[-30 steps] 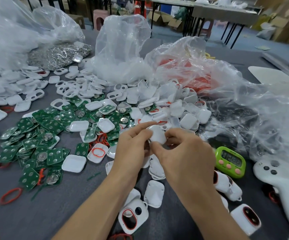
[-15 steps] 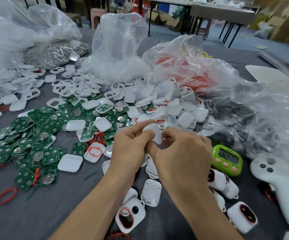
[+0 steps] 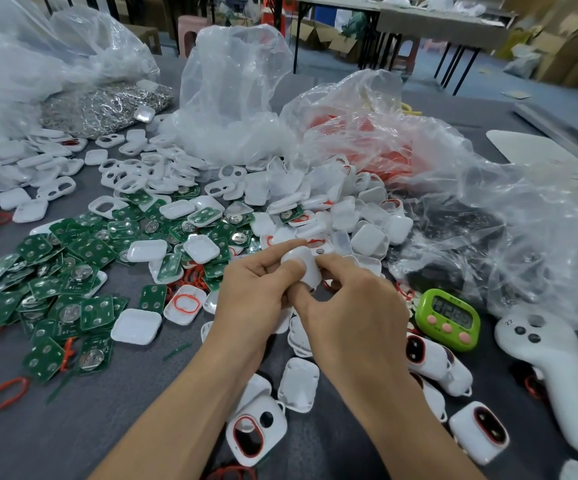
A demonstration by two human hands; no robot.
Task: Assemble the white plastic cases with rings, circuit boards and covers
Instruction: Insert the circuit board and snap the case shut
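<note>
Both hands hold one white plastic case (image 3: pixel 303 266) above the middle of the table. My left hand (image 3: pixel 256 296) grips its left side, thumb pressed on its face. My right hand (image 3: pixel 353 306) pinches its right side; its underside is hidden. Green circuit boards (image 3: pixel 69 271) lie spread to the left, with white covers (image 3: pixel 136 327) among them. One cover holds a red ring (image 3: pixel 185 301); another red ring (image 3: pixel 3 393) lies loose at the lower left. Cases with red rings fitted (image 3: pixel 256 433) lie near my forearms.
Clear plastic bags (image 3: pixel 232 95) of parts stand behind the piles, one with red rings (image 3: pixel 377 147). A green timer (image 3: pixel 448 318) and a white controller (image 3: pixel 550 372) lie at the right. A heap of white cases (image 3: pixel 332 209) fills the centre back.
Both hands stay together on the white case and have turned it slightly, so more of its face shows by my left thumb. The view has shifted a little.
</note>
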